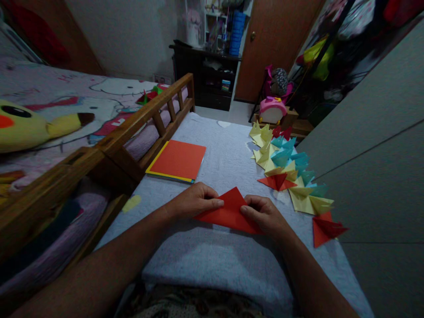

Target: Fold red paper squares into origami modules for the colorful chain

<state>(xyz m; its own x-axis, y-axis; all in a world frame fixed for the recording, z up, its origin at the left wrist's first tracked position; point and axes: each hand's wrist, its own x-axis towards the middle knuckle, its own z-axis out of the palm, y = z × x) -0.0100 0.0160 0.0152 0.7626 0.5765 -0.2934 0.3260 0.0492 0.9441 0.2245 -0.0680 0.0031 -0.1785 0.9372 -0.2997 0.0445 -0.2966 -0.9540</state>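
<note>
A red sheet of paper (233, 214), folded into a triangle with its peak pointing away from me, is held between my two hands just above the bed. My left hand (198, 201) pinches its left side, thumb on top and fingers behind. On the right side, my right hand (261, 211) grips it the same way, the thumb pressed on the front face. The fingers behind the paper are partly hidden. Beyond my left hand lies a stack of square coloured paper (180, 160), orange-red on top with a yellow edge showing.
Folded paper pieces in yellow (306, 198), blue (285, 152) and red (326, 229) line the bed's right side. A wooden rail (139, 123) runs along the left, with a yellow plush toy (26, 130) beyond it. A grey panel (374, 176) stands at the right.
</note>
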